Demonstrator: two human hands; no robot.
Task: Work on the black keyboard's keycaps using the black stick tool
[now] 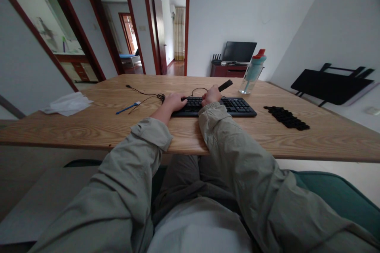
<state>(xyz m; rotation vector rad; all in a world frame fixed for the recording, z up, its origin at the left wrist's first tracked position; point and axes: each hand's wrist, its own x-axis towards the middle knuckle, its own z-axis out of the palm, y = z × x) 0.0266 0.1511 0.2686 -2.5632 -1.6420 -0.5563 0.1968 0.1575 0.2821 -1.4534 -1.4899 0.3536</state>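
A black keyboard (240,106) lies on the wooden table in front of me. My left hand (175,102) is closed over its left end, and some of the fingers are hidden. Over the middle of the keyboard, my right hand (211,95) is wrapped round a black brush (225,85), whose wide end points up and to the right. The brush's lower end is hidden by the hand. Right of the keyboard lies a cluster of loose black keycaps (286,118).
A slim blue brush (127,108) and the coiled black cable (145,91) lie left of the keyboard. Crumpled white tissue (69,103) is at the table's left. Behind the keyboard on the right stands a clear bottle (252,72) with a red lid. The table edge (184,148) runs before my lap.
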